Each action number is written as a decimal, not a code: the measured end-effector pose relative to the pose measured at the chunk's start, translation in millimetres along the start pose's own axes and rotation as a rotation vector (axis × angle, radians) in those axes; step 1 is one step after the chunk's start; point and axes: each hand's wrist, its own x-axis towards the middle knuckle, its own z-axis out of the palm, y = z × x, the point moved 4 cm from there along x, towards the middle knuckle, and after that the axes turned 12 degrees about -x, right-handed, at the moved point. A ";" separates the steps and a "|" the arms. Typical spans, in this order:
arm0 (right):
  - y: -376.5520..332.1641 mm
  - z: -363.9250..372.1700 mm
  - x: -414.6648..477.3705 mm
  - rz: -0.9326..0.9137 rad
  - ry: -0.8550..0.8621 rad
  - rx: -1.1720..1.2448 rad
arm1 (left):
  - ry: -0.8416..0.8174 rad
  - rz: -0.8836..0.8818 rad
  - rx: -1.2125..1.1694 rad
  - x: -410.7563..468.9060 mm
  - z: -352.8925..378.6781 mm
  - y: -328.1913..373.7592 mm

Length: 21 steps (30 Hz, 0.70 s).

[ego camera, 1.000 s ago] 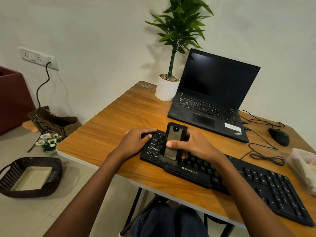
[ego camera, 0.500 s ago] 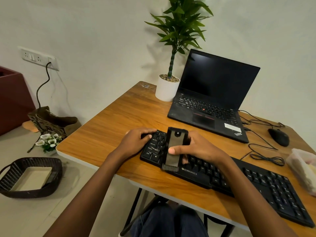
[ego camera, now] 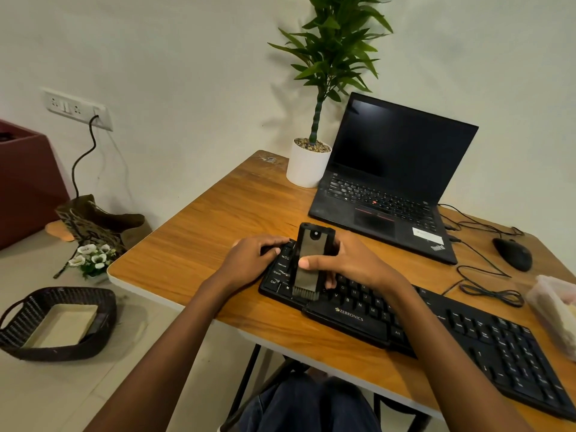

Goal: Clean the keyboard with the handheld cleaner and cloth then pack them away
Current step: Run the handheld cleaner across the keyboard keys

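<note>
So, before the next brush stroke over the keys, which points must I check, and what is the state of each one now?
1. Right hand grips the cleaner: ok.
2. Brush is down on the keys at the keyboard's left end: ok.
3. Left hand holds the keyboard's left corner: ok.
4. Cable is out of the brush's path: ok, it lies behind the keyboard, to the right.
5. Cleaner switched on: cannot tell.

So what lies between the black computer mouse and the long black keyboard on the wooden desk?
A loosely coiled thin black cable lies on the desk between the mouse and the keyboard; the head view shows it.
</note>
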 end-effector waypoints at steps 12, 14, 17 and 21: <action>8.1 -9.7 8.5 0.034 0.118 -0.043 | -0.015 0.007 0.013 -0.8 0.0 -1.8; 5.7 -2.6 13.0 0.010 0.148 -0.089 | -0.011 0.012 0.015 -0.7 -0.9 -1.7; 3.4 8.4 17.6 -0.036 0.185 -0.110 | -0.016 0.009 0.010 -0.5 -0.8 -2.5; 3.3 -1.9 16.7 -0.011 0.139 -0.108 | -0.017 -0.005 -0.025 -2.2 -1.3 0.2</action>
